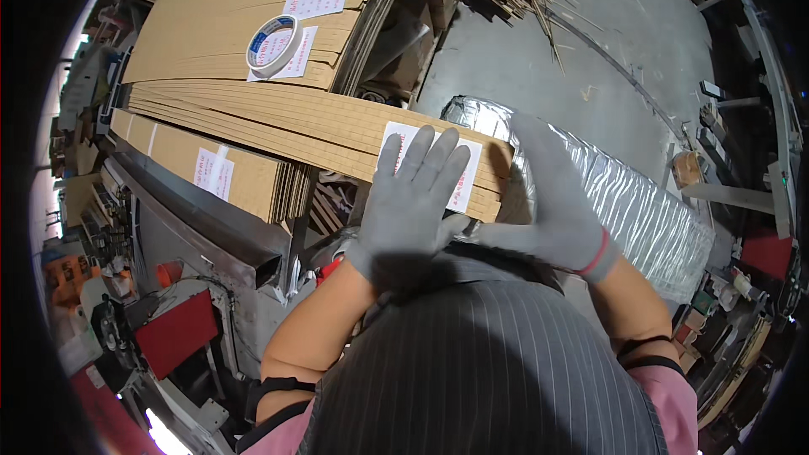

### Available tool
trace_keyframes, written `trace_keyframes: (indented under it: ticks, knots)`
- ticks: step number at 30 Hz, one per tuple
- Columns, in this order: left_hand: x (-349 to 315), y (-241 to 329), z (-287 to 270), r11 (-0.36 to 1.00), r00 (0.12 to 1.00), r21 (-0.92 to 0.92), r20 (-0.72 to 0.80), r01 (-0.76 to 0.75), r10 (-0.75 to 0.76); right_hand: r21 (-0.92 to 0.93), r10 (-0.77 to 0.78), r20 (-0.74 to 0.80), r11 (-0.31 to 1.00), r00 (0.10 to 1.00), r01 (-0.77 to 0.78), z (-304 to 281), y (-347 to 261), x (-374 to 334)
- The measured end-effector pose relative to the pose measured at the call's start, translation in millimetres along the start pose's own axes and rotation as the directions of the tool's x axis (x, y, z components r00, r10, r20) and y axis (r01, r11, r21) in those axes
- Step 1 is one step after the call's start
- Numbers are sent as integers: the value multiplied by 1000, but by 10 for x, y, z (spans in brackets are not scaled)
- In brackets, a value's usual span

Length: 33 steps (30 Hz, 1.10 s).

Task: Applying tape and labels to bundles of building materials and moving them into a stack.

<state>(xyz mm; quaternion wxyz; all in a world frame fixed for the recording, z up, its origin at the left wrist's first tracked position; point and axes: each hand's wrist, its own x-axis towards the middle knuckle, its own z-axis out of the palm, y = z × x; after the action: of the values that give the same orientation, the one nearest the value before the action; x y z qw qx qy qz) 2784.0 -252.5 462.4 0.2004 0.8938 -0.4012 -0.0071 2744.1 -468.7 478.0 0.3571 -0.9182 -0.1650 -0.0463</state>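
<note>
1. Wears a grey left glove [403,215], smooth and matte, with five separate, rounded fingers.
2. Wears a matching grey right glove [560,223], somewhat blurred, ringed by a narrow red stripe [597,253] near the cuff.
3. Wears a dark grey apron [497,362] patterned with thin, pale, lengthwise pinstripes.
4. Shows pink sleeves [670,396] at both lower edges, with black bands [286,385] around both arms.

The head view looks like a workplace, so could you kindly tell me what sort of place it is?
Probably a factory workshop or packing area: stacked cardboard with paper labels, a roll of tape and a large bundle in silvery wrapping point to it.
</note>
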Motion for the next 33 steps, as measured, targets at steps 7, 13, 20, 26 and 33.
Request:
trace_keyframes:
  ticks: [7,13,20,26,33]
  knots:
    - [-52,17,61,999,999,51,45,14,-17,-38,-115,15,993,993,115,313,-68,242]
    - [-72,-2,79,987,999,163,42,-7,0,-57,-107,25,992,994,108,371,-31,215]
    - [-25,-128,-46,991,994,114,92,-71,60,265,80,64,960,995,-94,202,120,117]
    - [5,-120,-29,992,992,112,113,-63,50,293,173,194,929,965,-226,-17,268,99]
    - [-3,-105,-19,992,993,117,114,-50,37,87,212,245,967,946,-239,-73,193,136]
